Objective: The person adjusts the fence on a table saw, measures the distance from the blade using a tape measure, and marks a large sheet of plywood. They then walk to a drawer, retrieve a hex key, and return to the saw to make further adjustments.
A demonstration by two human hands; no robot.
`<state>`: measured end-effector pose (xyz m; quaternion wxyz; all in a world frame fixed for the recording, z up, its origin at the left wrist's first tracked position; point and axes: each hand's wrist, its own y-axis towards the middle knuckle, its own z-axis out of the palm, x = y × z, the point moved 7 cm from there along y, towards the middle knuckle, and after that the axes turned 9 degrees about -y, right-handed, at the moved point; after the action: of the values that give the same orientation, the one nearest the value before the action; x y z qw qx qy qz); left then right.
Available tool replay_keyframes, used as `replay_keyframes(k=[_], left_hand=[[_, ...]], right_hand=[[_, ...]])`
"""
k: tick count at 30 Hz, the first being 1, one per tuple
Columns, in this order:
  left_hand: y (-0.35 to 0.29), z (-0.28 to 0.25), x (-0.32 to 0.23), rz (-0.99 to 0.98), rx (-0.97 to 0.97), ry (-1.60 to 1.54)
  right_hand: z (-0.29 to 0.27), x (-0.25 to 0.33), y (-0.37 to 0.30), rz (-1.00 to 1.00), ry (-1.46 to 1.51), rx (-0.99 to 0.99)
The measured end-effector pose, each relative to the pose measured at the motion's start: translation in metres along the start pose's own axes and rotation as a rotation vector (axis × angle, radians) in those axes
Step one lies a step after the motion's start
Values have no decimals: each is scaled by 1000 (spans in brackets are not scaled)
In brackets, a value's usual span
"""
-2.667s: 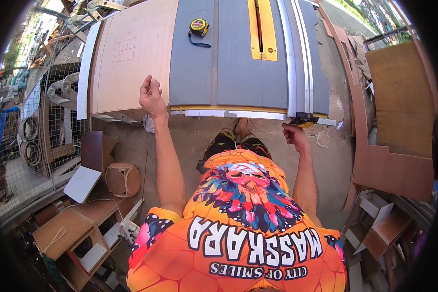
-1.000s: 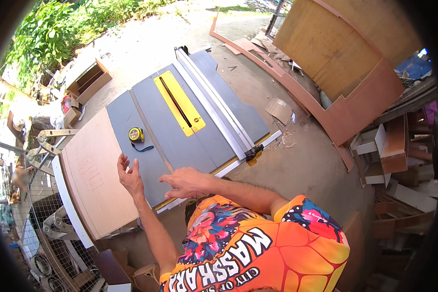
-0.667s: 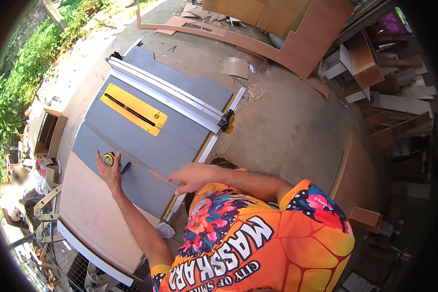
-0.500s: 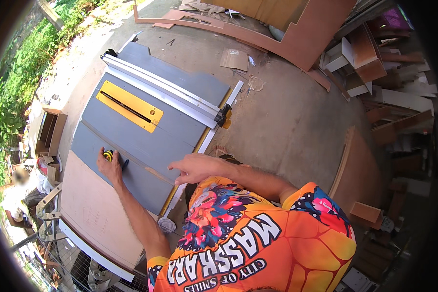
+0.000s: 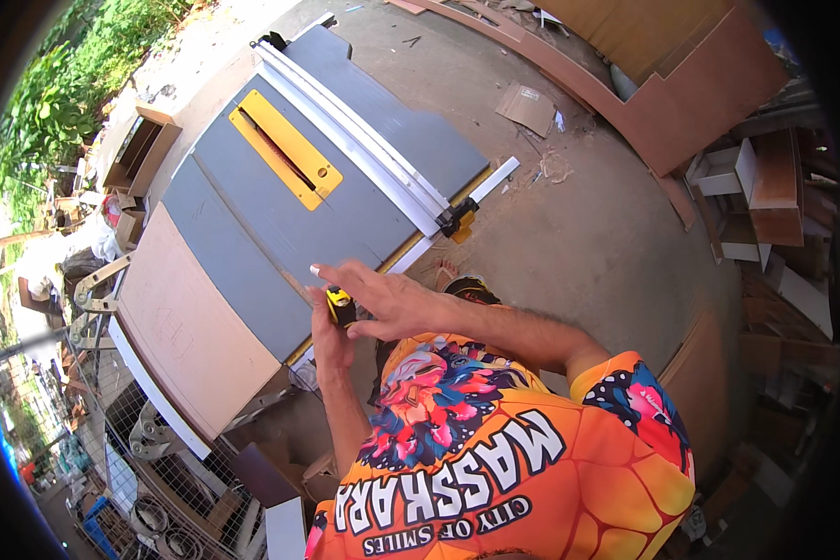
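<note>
A yellow and black tape measure (image 5: 342,304) is gripped in my left hand (image 5: 329,338), just over the near edge of the grey table saw top (image 5: 261,252). Close beside it is my right hand (image 5: 390,301), its fingers stretched out above the tape measure and its thumb apart below. Something whitish shows at the tip of one right finger; I cannot tell what it is. The saw's yellow insert plate (image 5: 285,149) has a dark slot along it. Beyond that plate, the silvery rip fence (image 5: 355,140) crosses the table.
A pale wooden board (image 5: 191,327) adjoins the saw top on the left. The fence's black and yellow clamp (image 5: 457,222) juts out at the right. Brown panels (image 5: 691,112) lie at the far right, with cabinet pieces (image 5: 756,187) stacked beyond. Wire mesh (image 5: 182,476) stands at lower left.
My left hand has lifted the tape measure off the saw top and brought it right, towards my body. My right hand now meets it there. The view has shifted.
</note>
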<state>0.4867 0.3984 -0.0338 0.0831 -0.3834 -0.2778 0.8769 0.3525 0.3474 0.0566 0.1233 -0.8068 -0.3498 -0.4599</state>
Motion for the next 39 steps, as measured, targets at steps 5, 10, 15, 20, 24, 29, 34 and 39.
replay_keyframes(k=[5, 10, 15, 20, 24, 29, 34, 39], left_hand=[[-25, 18, 4, 35, 46, 24], [-41, 14, -10, 71, -44, 146], [-51, 9, -2, 99, -24, 13], [-48, 14, 12, 110, 44, -149], [-42, 13, 18, 82, 44, -129], [-38, 14, 25, 39, 17, -88], [-31, 28, 31, 6, 62, -96], [-31, 49, 23, -23, 150, -133]], right_hand=[[9, -14, -6, 27, -66, 103], [-1, -7, -5, -59, -62, 53], [0, -7, -1, -51, -50, 139], [-7, -6, -7, -104, 6, 95], [-6, -12, -13, -56, 28, 148], [-7, -20, -25, -63, 74, 96], [-20, -32, -36, 44, 81, 123], [-32, -31, -32, 90, 50, 71]])
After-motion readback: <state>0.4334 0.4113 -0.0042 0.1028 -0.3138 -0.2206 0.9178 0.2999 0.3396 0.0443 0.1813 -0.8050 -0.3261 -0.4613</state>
